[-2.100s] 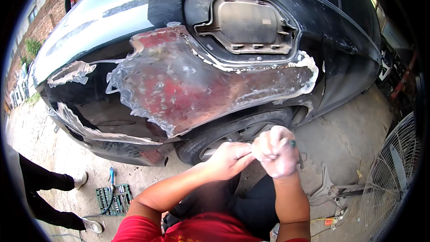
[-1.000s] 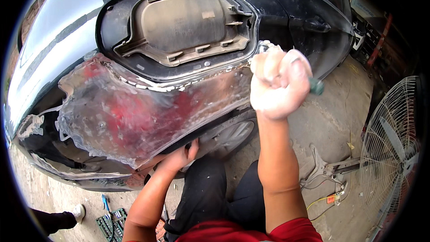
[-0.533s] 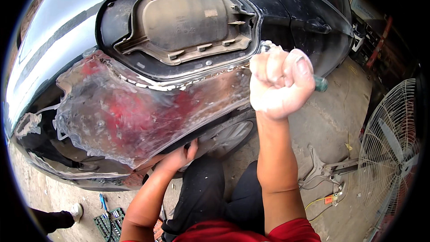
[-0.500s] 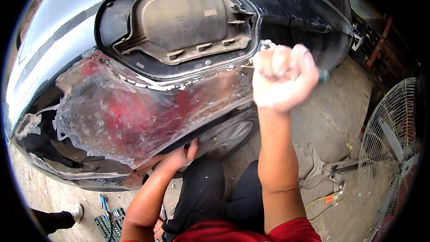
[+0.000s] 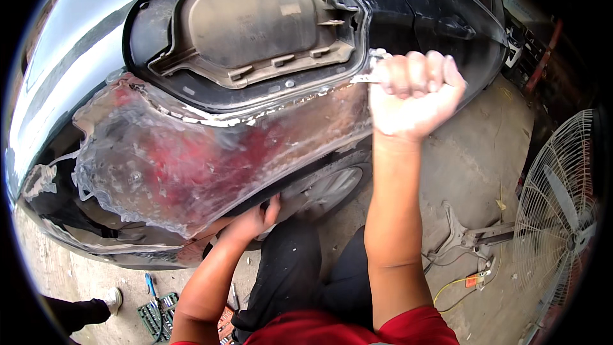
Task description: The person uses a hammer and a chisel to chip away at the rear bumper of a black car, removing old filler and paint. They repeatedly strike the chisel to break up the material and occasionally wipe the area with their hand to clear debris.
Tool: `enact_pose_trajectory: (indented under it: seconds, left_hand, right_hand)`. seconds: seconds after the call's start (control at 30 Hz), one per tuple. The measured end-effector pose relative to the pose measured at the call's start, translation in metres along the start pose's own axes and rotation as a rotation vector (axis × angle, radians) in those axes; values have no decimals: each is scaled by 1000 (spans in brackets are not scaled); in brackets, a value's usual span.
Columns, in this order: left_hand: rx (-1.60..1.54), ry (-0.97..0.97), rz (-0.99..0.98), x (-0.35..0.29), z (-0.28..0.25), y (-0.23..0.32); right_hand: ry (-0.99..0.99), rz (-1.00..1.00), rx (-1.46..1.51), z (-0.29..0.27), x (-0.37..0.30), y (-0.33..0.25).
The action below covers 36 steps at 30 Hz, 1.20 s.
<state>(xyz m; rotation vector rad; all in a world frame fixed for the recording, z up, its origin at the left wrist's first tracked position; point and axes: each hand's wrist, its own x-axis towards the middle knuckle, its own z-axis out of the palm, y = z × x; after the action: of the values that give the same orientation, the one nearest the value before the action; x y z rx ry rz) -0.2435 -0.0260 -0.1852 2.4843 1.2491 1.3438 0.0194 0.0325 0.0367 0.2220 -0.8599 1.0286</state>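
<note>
My right hand (image 5: 415, 92) is closed in a fist around a slim metal-bladed tool (image 5: 365, 79). Its bright blade sticks out leftward to the lower rim of a recessed opening; the fist hides the rest. Below that rim is a scraped, dented car body panel (image 5: 191, 153) with red patches, grey filler and ragged left edges. My left hand (image 5: 255, 220) is down at the panel's lower edge, beside the wheel (image 5: 325, 191). One digit of it points up, and its other fingers are hidden behind the edge.
The opening holds a dusty plastic liner (image 5: 255, 22). A large caged fan (image 5: 571, 211) stands at right, near a metal stand (image 5: 456, 230) and a yellow cable (image 5: 447, 287). A tool set case (image 5: 159, 313) lies at lower left, with another person's shoe (image 5: 113, 300) close by.
My right fist has shifted slightly up and right, and the tool's blade shows more clearly. The left hand stays at the panel's lower edge. The view has moved a little.
</note>
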Motion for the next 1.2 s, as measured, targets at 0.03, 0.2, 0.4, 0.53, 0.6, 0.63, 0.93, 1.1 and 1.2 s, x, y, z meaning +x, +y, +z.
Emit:
enact_pose_trajectory:
  seconds: [0.03, 0.2, 0.4, 0.53, 0.6, 0.63, 0.93, 1.1, 1.2]
  left_hand:
    - [1, 9, -1, 2, 2, 2]
    - [-25, -39, -37, -3, 3, -2]
    - [29, -19, 6, 1, 3, -1]
    - [140, -5, 117, -11, 17, -22]
    - [22, -6, 20, -5, 13, -11]
    - [-36, -16, -29, -5, 9, -6]
    - [30, -1, 6, 2, -1, 2]
    - [19, 5, 23, -9, 7, -9]
    - [27, 9, 30, 1, 1, -2]
  right_hand:
    - [9, -26, 10, -1, 1, -4]
    - [-28, -44, -58, 0, -8, -4]
    - [-196, -99, -90, 5, -17, 9]
    - [-98, -113, -58, 1, -9, 2]
    - [-134, -125, -91, 18, -20, 18]
    - [-254, -81, -90, 24, -24, 21]
    - [-150, -92, -255, 27, -23, 18]
    - [-138, -130, -399, 32, -15, 11]
    - [-142, -77, -289, 25, -18, 12]
